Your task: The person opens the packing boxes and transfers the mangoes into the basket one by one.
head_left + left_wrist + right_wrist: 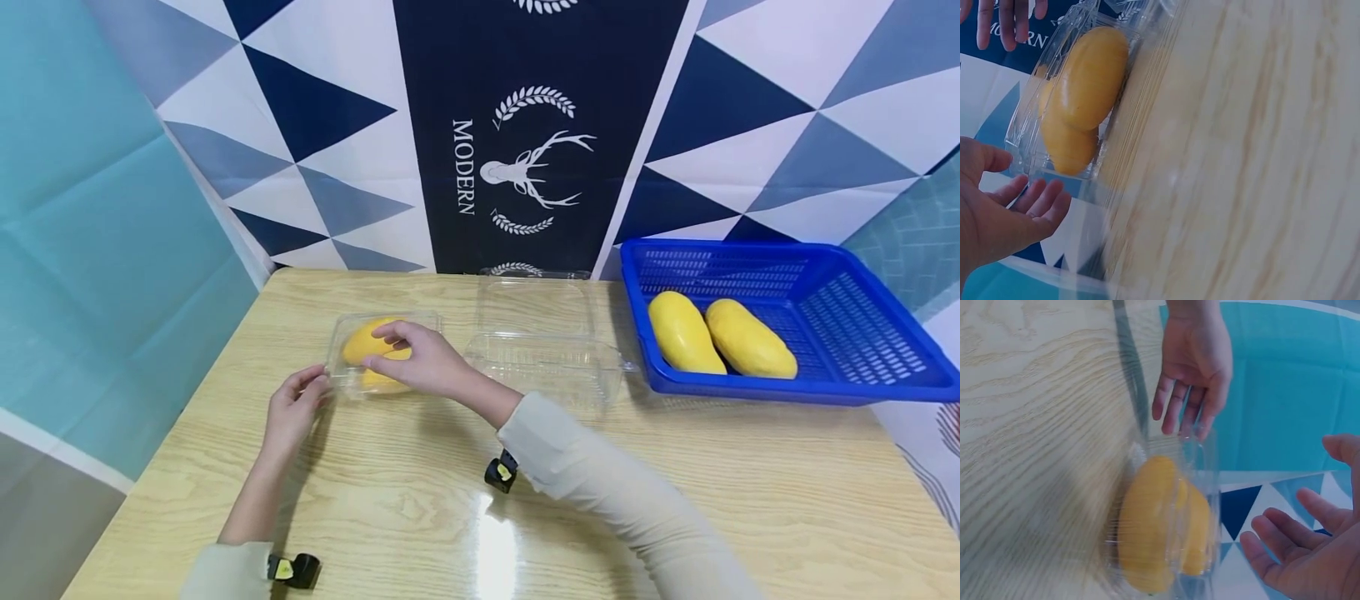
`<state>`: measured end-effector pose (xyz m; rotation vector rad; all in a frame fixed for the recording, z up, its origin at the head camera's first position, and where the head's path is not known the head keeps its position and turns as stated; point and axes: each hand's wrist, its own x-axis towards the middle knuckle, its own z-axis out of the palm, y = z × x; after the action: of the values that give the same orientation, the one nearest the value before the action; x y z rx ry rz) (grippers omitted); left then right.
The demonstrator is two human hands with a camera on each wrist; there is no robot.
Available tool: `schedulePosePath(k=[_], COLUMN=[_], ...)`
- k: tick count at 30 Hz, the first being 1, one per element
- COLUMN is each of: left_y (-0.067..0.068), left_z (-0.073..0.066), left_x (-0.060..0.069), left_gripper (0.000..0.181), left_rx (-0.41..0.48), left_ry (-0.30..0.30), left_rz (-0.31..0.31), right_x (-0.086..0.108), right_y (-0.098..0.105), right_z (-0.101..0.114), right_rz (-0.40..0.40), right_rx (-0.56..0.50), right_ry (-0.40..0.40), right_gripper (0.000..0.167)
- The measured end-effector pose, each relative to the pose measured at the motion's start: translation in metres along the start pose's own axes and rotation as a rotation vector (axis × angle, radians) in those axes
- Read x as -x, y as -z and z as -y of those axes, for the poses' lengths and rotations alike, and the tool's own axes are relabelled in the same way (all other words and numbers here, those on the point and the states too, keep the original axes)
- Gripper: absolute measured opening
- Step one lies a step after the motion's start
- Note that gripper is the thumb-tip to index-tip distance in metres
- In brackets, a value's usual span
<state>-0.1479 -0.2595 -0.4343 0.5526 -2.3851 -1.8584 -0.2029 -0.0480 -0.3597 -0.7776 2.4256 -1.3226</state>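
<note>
Two yellow mangoes [1092, 81] lie in a clear plastic clamshell box [426, 320] at the left of the table; the lid appears to be down over them. By the box's left end is my left hand [292, 410], its thumb and fingers apart and the fingertips at the rim; whether they touch it I cannot tell. Over the box hovers my right hand [422, 357], fingers loosely bent and holding nothing. In the right wrist view the right hand [1313, 550] stands apart from the box, with a gap between thumb and fingers.
A second clear clamshell box [536, 354] stands with its lid raised, right of the filled one. Farther right, a blue plastic basket [847, 392] holds two more yellow mangoes [750, 340]. A patterned cloth [337, 125] hangs behind the wooden table [405, 517].
</note>
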Motion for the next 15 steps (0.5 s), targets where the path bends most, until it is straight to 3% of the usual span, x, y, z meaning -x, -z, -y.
schedulePosePath(k=[12,15], left_y=[0.0,0.001], left_z=[0.002,0.003], left_x=[-0.002,-0.002], left_gripper=[0.044,0.047], left_rx=[0.049,0.098], left_ry=[0.015,0.019], left_rz=[0.029,0.029], right_x=[-0.006,-0.009], right_y=[-0.01,-0.013], right_z=[-0.004,-0.006], right_rz=[-0.005,-0.011], right_rx=[0.122,0.162], right_ry=[0.031,0.052], right_gripper=[0.05,0.049])
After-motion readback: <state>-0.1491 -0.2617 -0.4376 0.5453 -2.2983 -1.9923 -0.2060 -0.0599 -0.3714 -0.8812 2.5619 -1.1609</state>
